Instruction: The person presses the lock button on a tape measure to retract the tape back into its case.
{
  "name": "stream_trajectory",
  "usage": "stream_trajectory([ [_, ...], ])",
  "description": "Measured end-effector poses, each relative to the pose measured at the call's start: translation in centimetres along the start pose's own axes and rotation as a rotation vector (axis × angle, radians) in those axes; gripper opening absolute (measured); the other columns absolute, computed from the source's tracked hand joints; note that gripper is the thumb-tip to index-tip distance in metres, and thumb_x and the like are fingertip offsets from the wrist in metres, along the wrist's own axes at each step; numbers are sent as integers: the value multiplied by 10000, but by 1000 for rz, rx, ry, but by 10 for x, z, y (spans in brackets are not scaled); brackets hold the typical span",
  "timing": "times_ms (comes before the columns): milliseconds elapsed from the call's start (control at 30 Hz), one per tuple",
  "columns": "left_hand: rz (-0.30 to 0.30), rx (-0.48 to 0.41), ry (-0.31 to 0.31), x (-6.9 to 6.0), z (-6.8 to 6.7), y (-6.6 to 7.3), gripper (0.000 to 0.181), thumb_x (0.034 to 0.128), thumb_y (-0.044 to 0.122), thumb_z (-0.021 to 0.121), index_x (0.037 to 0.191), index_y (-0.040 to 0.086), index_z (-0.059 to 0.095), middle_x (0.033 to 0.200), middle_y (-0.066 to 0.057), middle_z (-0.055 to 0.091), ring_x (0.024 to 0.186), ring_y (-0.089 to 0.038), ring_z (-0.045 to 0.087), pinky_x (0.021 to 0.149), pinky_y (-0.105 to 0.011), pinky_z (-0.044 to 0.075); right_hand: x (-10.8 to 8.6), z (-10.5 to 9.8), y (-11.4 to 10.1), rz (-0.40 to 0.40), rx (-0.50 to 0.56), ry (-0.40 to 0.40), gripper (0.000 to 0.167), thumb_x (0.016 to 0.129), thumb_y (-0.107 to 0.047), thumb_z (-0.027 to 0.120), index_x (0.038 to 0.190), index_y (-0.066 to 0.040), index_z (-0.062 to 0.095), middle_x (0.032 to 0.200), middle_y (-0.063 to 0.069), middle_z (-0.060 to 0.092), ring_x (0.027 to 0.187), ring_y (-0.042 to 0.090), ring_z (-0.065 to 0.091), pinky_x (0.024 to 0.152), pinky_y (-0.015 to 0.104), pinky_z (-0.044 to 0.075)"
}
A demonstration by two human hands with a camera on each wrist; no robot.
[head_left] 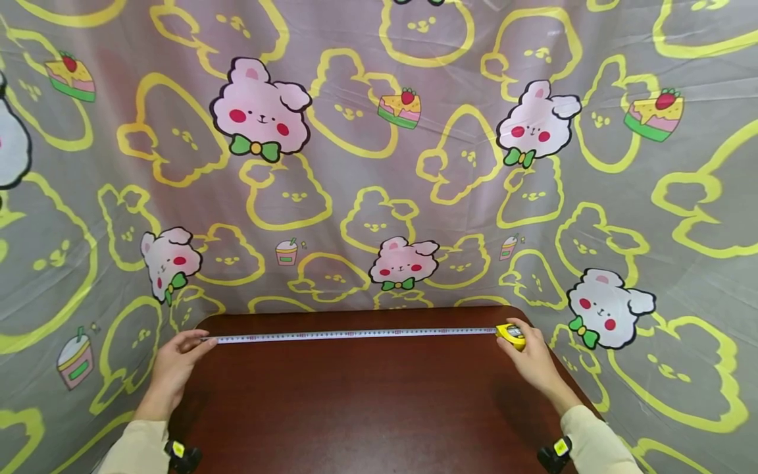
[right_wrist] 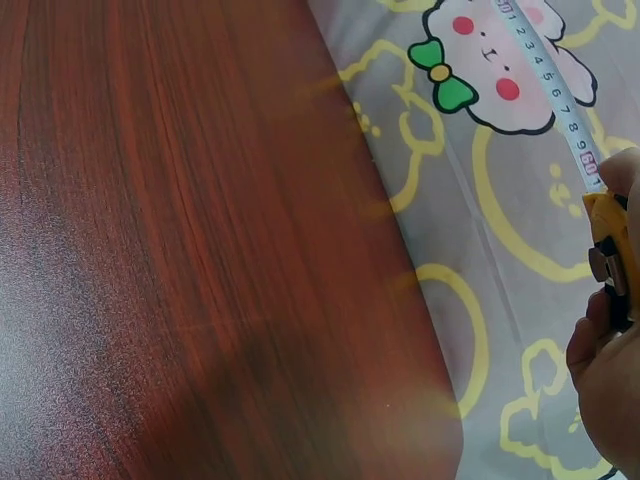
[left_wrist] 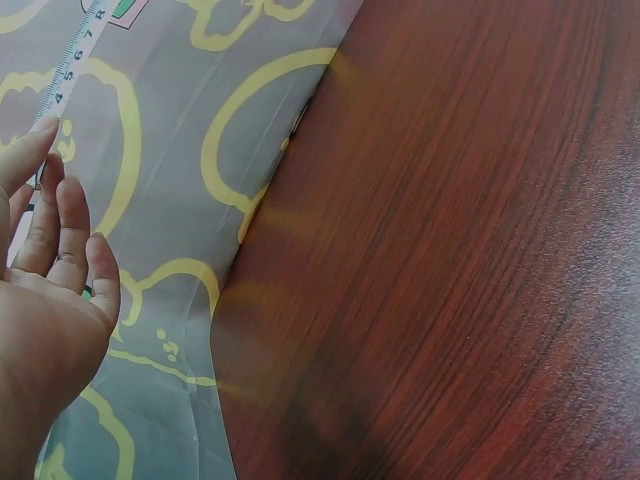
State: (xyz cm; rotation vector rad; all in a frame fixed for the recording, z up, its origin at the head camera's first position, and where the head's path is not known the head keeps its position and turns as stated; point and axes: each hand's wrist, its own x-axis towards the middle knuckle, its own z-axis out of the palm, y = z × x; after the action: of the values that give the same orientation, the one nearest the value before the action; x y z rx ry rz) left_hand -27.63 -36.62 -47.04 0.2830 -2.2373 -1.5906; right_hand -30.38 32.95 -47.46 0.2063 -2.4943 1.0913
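A yellow tape measure (head_left: 512, 336) sits in my right hand (head_left: 535, 359), gripped between thumb and fingers near the right side of the table. Its white blade (head_left: 355, 334) runs out straight across the far part of the table to my left hand (head_left: 174, 368). There the thumb and a finger pinch the blade's free end. In the left wrist view the blade (left_wrist: 75, 60) passes between thumb and fingertips, the other fingers loosely bent. In the right wrist view the tape measure's case (right_wrist: 612, 250) is partly hidden by the hand, with the blade leaving its mouth near the 60 mark.
A dark red-brown wooden table (head_left: 379, 401) with rounded far corners lies below the hands. Patterned grey cloth (head_left: 355, 164) with yellow outlines and rabbit faces hangs close behind it and on both sides. Each forearm carries a small black wrist device (head_left: 185, 455).
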Motion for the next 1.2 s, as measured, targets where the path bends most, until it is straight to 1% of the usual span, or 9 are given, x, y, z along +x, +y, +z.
stream_trajectory([
  [267,-4,2,16,0,1,-3,545,930,335,806,1272,-41,609,927,211,650,883,-22,564,765,-191,437,-1,3,-3,-2,0,-9,551,1008,-227,703,1453,6,475,1218,280,449,1056,397,498,837,435,466],
  [333,-1,10,13,0,2,-3,539,931,339,804,1270,-35,614,931,203,652,886,-28,567,767,-194,440,-1,4,-4,-8,2,-8,554,1006,-226,707,1451,13,479,1222,284,454,1065,398,495,840,445,462],
  [533,-21,14,6,-1,4,-2,557,923,369,807,1270,-21,612,942,182,651,894,-38,570,763,-198,447,-1,9,-6,-19,-3,-8,552,1000,-238,719,1446,-6,491,1220,272,476,1079,384,493,843,465,454],
  [700,-2,15,-6,-2,7,0,550,929,352,805,1268,-34,610,935,174,658,893,-34,571,768,-200,446,-1,12,-7,-18,10,-4,552,998,-241,722,1448,-12,499,1234,278,471,1086,391,499,855,472,449],
  [900,12,9,-8,-2,9,0,525,926,339,811,1240,-36,623,925,192,646,911,-41,549,778,-200,431,-2,17,-8,-30,20,-1,537,986,-223,733,1429,-9,517,1221,288,475,1074,393,505,847,460,453],
  [1000,21,9,-16,-2,9,0,540,929,345,806,1251,-45,617,936,185,648,912,-42,554,780,-199,432,-2,18,-8,-41,21,0,533,981,-215,738,1421,-4,523,1211,291,481,1076,400,507,844,458,452],
  [1200,24,11,-30,-4,9,0,546,939,338,796,1267,-56,608,936,179,651,886,-32,570,765,-182,439,0,21,-7,-39,14,-10,546,976,-242,747,1427,-27,527,1214,281,491,1079,391,512,845,458,455],
])
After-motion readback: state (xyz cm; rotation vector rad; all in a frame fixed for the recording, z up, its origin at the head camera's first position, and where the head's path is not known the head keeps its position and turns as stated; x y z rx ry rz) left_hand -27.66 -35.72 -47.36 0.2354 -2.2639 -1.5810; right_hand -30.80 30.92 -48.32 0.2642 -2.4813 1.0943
